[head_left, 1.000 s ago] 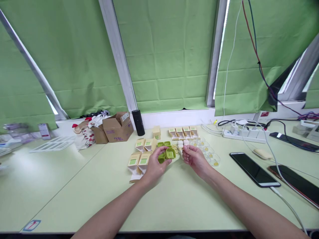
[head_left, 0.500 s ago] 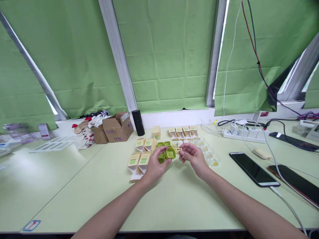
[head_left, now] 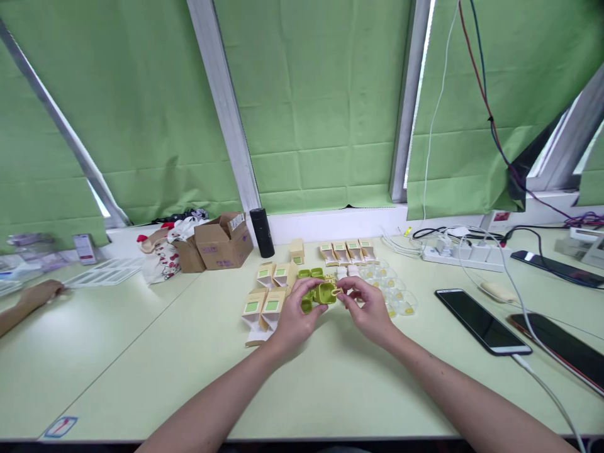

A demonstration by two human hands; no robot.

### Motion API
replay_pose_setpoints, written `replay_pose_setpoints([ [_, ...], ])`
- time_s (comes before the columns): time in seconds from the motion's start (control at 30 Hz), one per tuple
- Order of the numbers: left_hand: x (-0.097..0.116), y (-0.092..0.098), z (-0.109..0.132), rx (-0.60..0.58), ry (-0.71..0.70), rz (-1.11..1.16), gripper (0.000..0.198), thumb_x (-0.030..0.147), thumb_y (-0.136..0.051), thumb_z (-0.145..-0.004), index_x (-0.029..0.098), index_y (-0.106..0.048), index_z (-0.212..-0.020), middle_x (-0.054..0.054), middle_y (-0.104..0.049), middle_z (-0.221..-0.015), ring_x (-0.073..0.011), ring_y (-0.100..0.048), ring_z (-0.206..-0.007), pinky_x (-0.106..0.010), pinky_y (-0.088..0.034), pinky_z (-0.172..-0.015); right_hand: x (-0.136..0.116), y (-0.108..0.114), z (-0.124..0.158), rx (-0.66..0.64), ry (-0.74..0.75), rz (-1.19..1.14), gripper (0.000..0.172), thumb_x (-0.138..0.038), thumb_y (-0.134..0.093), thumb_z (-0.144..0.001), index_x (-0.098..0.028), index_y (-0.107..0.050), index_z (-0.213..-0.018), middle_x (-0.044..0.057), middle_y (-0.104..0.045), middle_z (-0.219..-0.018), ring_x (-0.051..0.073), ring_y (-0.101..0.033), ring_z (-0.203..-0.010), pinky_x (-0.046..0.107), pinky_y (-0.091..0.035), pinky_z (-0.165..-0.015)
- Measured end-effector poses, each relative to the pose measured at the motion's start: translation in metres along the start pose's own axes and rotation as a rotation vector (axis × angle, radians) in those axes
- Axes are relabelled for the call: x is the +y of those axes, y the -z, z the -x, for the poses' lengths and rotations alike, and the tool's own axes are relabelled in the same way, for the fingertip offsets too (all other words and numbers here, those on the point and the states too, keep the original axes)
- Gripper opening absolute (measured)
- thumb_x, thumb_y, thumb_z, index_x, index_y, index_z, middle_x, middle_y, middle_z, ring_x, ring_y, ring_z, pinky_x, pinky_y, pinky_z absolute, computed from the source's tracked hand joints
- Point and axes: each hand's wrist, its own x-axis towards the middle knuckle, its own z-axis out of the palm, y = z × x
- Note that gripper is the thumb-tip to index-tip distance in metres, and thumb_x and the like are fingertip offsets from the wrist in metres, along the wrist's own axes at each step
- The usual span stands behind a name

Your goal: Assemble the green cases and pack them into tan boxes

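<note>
My left hand (head_left: 295, 318) is closed round a small green plastic case (head_left: 323, 293), held just above the pale green table (head_left: 141, 352). My right hand (head_left: 368, 309) pinches a small cream-coloured piece (head_left: 336, 291) right at the case's right edge. Behind the hands lie more green cases (head_left: 310, 274). To the left stand several small beige boxes with green labels (head_left: 264, 305). A further row of boxes (head_left: 346, 250) sits behind. Clear plastic blister shells (head_left: 394, 290) lie to the right of my right hand.
A black cylinder (head_left: 262, 232), a cardboard box (head_left: 221, 240) and a printed bag (head_left: 160, 255) stand at the back left. A power strip (head_left: 465, 253) with cables and two phones (head_left: 481, 319) lie on the right. Another person's hand (head_left: 40, 293) rests at the far left.
My right hand has come left from the white pieces and blister shells with a small cream piece, up to the green case. Another person's hand has appeared at the far left.
</note>
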Motion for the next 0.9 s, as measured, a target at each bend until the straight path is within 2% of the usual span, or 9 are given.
replay_pose_setpoints([
  [0.13,0.0026,0.0000,0.0020,-0.029,-0.041,-0.034,0.047,0.011,-0.076,-0.086,0.030,-0.071,-0.128,-0.008,-0.064,-0.133,-0.0284,-0.062,-0.129,-0.047,-0.052,-0.113,-0.0022,0.0006,-0.0014,-0.020,0.135,0.081,0.017,-0.026,-0.065,-0.099,-0.028,-0.081,-0.105,0.008,-0.079,-0.095,0.024,-0.070,-0.083,0.036,-0.056,-0.068],
  [0.3,0.0007,-0.0002,0.0035,-0.052,-0.087,-0.073,0.047,0.012,-0.076,-0.089,0.032,-0.070,-0.131,-0.009,-0.062,-0.134,-0.0290,-0.061,-0.130,-0.049,-0.051,-0.114,-0.0020,0.0013,-0.0009,-0.058,0.243,0.190,0.019,-0.022,-0.062,-0.101,-0.028,-0.079,-0.105,0.007,-0.078,-0.089,0.023,-0.067,-0.075,0.038,-0.055,-0.068],
  [0.43,-0.0010,-0.0007,0.0038,-0.055,-0.150,-0.090,0.049,0.012,-0.075,-0.089,0.032,-0.069,-0.134,-0.010,-0.062,-0.134,-0.0296,-0.060,-0.131,-0.052,-0.051,-0.115,0.0000,0.0021,0.0013,-0.059,0.396,0.352,0.023,-0.016,-0.060,-0.102,-0.028,-0.076,-0.113,0.009,-0.076,-0.097,0.025,-0.067,-0.088,0.039,-0.054,-0.073],
  [0.53,-0.0014,-0.0008,0.0039,-0.057,-0.173,-0.103,0.049,0.012,-0.075,-0.089,0.031,-0.069,-0.134,-0.010,-0.063,-0.134,-0.0305,-0.059,-0.133,-0.053,-0.051,-0.115,0.0006,0.0021,0.0030,-0.020,0.474,0.498,0.022,-0.015,-0.057,-0.102,-0.024,-0.075,-0.110,0.010,-0.071,-0.098,0.023,-0.065,-0.089,0.034,-0.051,-0.068],
  [0.63,-0.0011,-0.0003,0.0039,-0.058,-0.191,-0.123,0.051,0.011,-0.075,-0.088,0.032,-0.069,-0.134,-0.010,-0.064,-0.133,-0.0310,-0.059,-0.132,-0.053,-0.052,-0.114,0.0001,0.0014,0.0041,-0.015,0.517,0.598,0.020,-0.014,-0.055,-0.102,-0.022,-0.073,-0.105,0.008,-0.067,-0.093,0.020,-0.062,-0.081,0.030,-0.044,-0.062],
  [0.9,-0.0002,0.0000,0.0052,-0.070,-0.219,-0.129,0.053,0.009,-0.074,-0.087,0.032,-0.069,-0.134,-0.010,-0.063,-0.132,-0.0307,-0.059,-0.132,-0.052,-0.052,-0.113,-0.0006,0.0008,0.0038,-0.027,0.568,0.667,0.022,-0.007,-0.053,-0.098,-0.020,-0.069,-0.099,0.005,-0.067,-0.082,0.019,-0.058,-0.075,0.032,-0.037,-0.060],
])
